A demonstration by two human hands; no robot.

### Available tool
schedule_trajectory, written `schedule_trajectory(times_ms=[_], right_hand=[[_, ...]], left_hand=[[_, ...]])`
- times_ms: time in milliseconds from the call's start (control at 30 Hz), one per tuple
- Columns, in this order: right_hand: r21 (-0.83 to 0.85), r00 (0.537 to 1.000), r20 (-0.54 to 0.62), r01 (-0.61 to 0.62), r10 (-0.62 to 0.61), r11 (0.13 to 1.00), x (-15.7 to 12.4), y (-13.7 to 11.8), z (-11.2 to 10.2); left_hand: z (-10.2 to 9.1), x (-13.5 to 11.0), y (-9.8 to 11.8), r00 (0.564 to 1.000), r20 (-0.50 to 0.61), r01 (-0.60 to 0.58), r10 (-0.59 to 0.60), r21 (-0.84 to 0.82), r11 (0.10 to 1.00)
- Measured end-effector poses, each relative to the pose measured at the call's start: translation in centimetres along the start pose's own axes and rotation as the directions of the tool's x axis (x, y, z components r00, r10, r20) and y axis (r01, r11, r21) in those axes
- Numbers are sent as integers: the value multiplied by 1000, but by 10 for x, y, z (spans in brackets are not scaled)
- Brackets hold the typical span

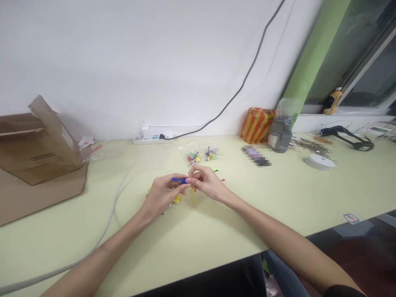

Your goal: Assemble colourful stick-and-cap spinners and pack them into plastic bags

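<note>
Left hand [162, 194] and right hand [206, 181] fingers pinched together on blue piece [178, 180], yellow piece [193, 196] hanging beneath it, small parts bags [202, 156] just behind the blue piece.

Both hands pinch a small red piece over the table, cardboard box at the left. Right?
No. The head view shows the small piece pinched by the left hand and right hand is blue, not red. It is over the table, and the cardboard box is at the left.

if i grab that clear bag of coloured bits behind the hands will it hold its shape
Probably not: the clear bag looks like thin film, so it would likely sag. The small pieces inside look light and may shift. It lies flat on the table, so rolling seems unlikely.
</note>
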State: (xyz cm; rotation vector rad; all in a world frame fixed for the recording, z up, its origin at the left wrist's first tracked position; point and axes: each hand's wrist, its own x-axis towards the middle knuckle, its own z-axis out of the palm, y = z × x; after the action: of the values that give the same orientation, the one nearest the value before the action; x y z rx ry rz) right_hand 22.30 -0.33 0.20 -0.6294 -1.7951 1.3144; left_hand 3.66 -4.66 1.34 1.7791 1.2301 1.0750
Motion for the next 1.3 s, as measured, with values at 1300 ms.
schedule_trajectory(times_ms=[1300], right_hand=[[-673,896,120,390,-427,628,-11,-12,-5]], left_hand=[[-4,1,-3,973,-73,-203,219,186,961]])
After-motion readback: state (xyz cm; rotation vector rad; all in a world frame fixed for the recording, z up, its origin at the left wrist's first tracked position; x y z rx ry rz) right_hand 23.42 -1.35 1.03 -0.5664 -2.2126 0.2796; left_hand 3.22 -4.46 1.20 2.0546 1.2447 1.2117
